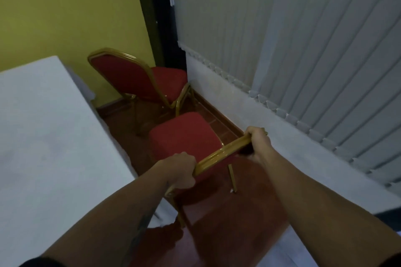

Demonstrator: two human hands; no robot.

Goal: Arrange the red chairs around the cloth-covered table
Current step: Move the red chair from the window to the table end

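Observation:
A red chair [184, 134] with a gold frame stands right in front of me, its seat pointing away. My left hand [181, 169] grips the left end of its gold top rail, and my right hand [258, 143] grips the right end. The table under its white cloth [43, 136] fills the left side, with its edge just left of this chair. A second red chair [134, 78] stands further back in the corner, its back turned to the table and its seat facing the right wall.
The yellow wall [65, 6] closes the far side, and a grey low wall [238, 110] under vertical blinds [314, 50] runs along the right. A narrow strip of red-brown floor [227, 212] lies between the table and that wall.

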